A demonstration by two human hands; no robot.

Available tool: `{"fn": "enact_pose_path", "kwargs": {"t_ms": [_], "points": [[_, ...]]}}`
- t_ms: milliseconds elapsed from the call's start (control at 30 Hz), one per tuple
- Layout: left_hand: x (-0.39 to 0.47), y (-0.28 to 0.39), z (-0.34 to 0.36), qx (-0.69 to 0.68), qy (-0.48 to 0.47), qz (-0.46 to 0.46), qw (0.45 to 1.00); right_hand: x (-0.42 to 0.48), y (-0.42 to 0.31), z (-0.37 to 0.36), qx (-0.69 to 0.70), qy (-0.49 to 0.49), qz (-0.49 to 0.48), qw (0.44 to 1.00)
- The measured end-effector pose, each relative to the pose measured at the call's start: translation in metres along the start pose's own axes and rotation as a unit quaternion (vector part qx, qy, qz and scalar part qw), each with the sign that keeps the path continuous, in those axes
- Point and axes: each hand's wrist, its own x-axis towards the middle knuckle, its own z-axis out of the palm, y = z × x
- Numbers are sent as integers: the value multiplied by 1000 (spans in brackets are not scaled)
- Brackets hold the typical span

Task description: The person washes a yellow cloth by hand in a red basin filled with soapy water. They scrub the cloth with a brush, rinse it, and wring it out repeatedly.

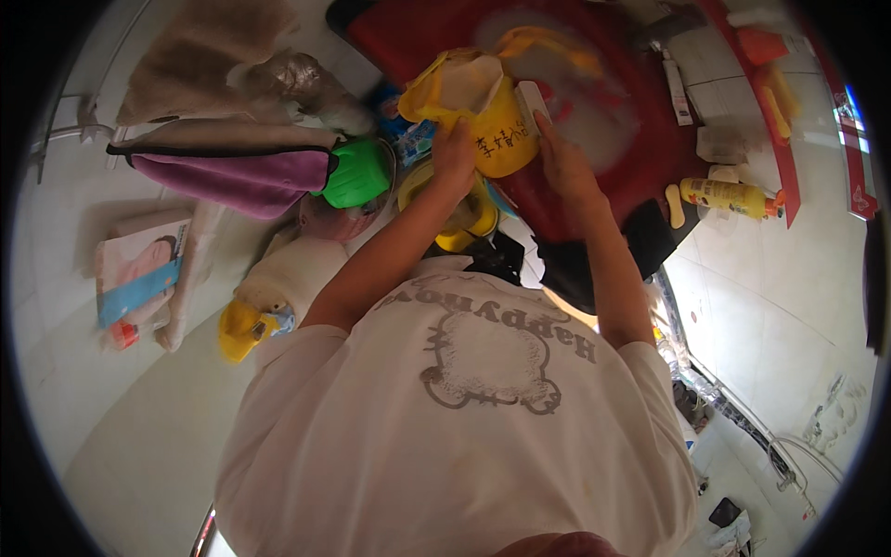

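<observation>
My left hand (454, 157) grips the edge of a yellow cloth cap (508, 150), its pale inner side facing up. Handwriting marks the cap's yellow surface. Against its right side, my right hand (567, 163) holds a small white block-like tool (533, 101), perhaps a scrubbing brush; its underside is hidden. Both hands are above the near left edge of a red washbasin (418, 31). Cloudy water (592, 118) fills the bowl, and a blurred yellow strip (550, 47) shows in it. Below my left forearm is a yellow bucket (459, 240), partly covered.
On the left are a purple cloth (237, 177), a green plastic container (358, 174) and a tissue pack (139, 271). A yellow bottle (727, 197) and a white tube (676, 90) lie along the right side. Black cloth (647, 237) drapes over the basin's near edge.
</observation>
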Motion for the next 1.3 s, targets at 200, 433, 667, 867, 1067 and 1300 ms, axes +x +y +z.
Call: {"fn": "enact_pose_path", "kwargs": {"t_ms": [200,433,667,867,1067,1300], "points": [[3,4,4,-92,-5,-32,995,-111,-10,-42,-127,-171,10,977],[13,8,-8,-164,-54,-97,980,-40,-58,9,5,-113,-88,990],[12,9,-6,-233,-151,-112,954,-74,-43,-7,-2,-164,-41,986],[12,12,-13,-272,-182,-140,935,-58,-52,-4,61,-147,-34,987],[-3,17,-2,-198,-163,-87,963,-53,-72,3,47,-182,6,982],[7,21,-6,-262,-216,-98,935,-87,-35,2,54,-146,-28,987]]}}
